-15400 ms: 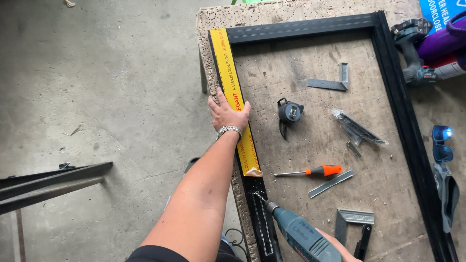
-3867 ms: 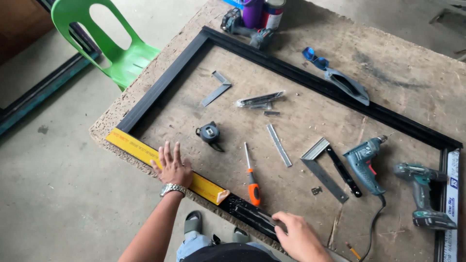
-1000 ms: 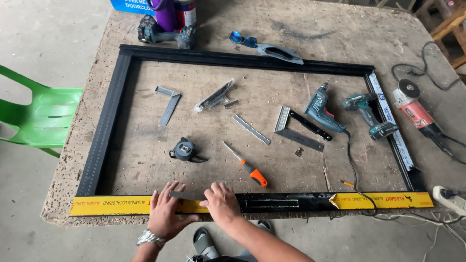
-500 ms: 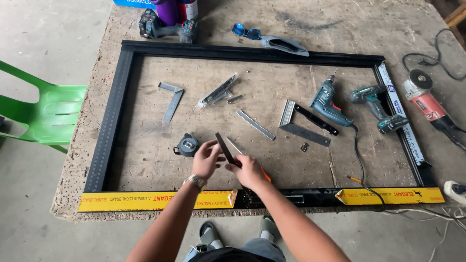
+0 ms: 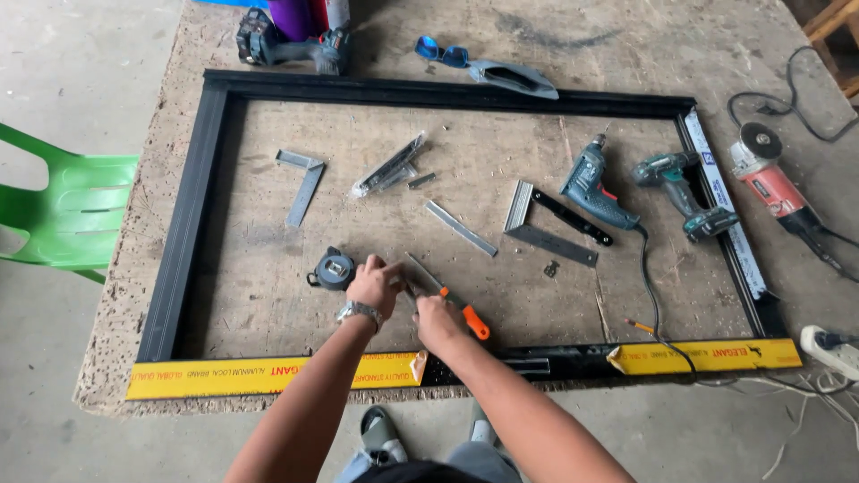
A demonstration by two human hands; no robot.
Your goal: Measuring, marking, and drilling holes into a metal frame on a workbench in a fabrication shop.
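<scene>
Screwdriver [image 5: 452, 302] lies touching right hand [image 5: 438, 319].

Both hands meet over the tabletop [image 5: 268, 259] inside a black rectangular frame [image 5: 192, 215] — the left hand [image 5: 374, 284] just beside a tape measure [image 5: 333, 269], the right hand [image 5: 438, 319] against an orange-handled screwdriver [image 5: 452, 300]. The fingers [image 5: 400, 279] pinch a small dark piece — too small to identify. Two teal drills [image 5: 595, 188] lie well to the right.

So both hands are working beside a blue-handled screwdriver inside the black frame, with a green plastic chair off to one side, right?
Nearly. The head view shows the screwdriver's handle is orange, not blue. Both hands, left and right, are beside it inside the black rectangular frame, and the green plastic chair stands aside.
</scene>
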